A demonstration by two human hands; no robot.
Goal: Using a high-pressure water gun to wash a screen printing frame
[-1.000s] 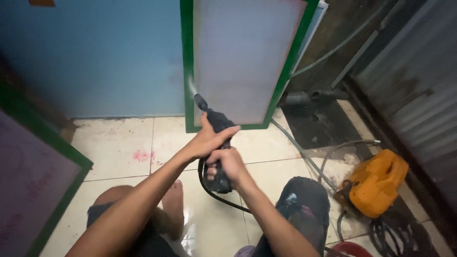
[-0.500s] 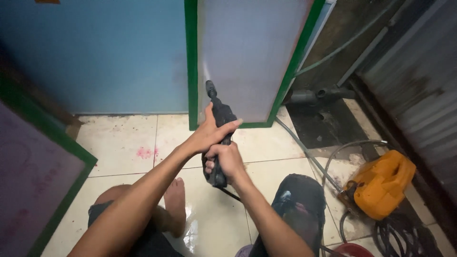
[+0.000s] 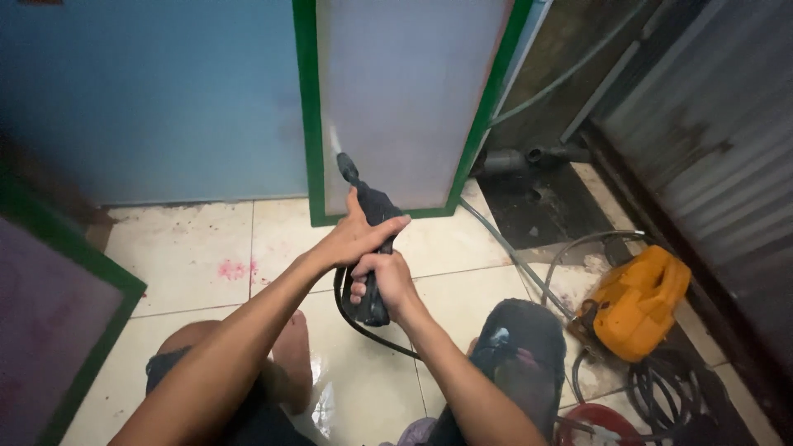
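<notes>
Both my hands wrap the black spray gun [image 3: 369, 239]: left hand [image 3: 357, 238] forward, right hand [image 3: 387, 279] behind. Best to keep the nozzle square to the green-framed panel [image 3: 405, 99].

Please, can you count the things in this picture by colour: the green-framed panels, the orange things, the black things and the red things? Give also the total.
Green-framed panels: 2, one leaning on the blue wall, one at the left edge
Orange pressure washer unit: 1
Black spray gun, held by left hand and right hand: 1
Black coiled hose: 1
Red bucket rim: 1
Total: 6
</notes>
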